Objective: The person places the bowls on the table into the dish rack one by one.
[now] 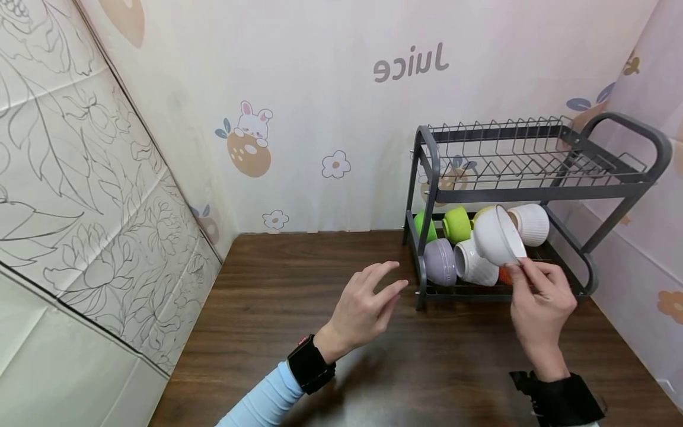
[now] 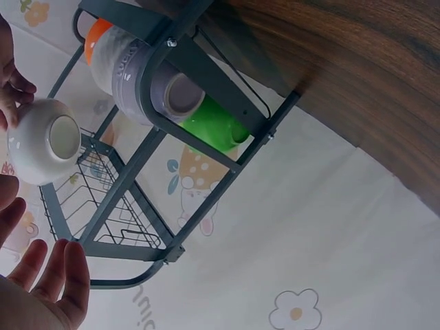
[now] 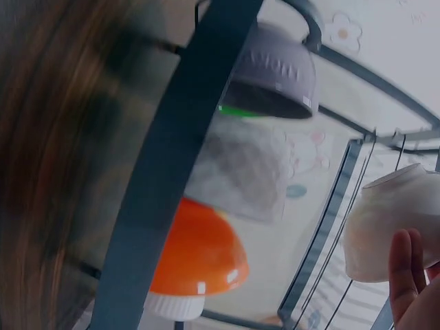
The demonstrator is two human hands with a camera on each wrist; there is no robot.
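Observation:
In the head view my right hand [image 1: 543, 299] pinches the rim of a white bowl [image 1: 496, 236] between thumb and fingers. The bowl is tipped on its side, held in front of the lower tier of a dark dish rack [image 1: 533, 196]. The left wrist view shows its round foot ring on the white bowl [image 2: 45, 144]. My left hand [image 1: 361, 307] hovers over the table left of the rack, fingers apart and slightly bent, holding nothing. Nearest to it on the lower tier are a lilac bowl [image 1: 440, 262] and a white textured cup [image 1: 472, 270].
Also on the lower tier are green pieces [image 1: 456, 224], a white ribbed cup [image 1: 535, 224] and an orange bowl [image 3: 199, 254], mostly hidden in the head view. Above them runs the rack's wire upper tier [image 1: 491, 160]. The brown wooden table [image 1: 267, 296] meets papered walls behind and at right.

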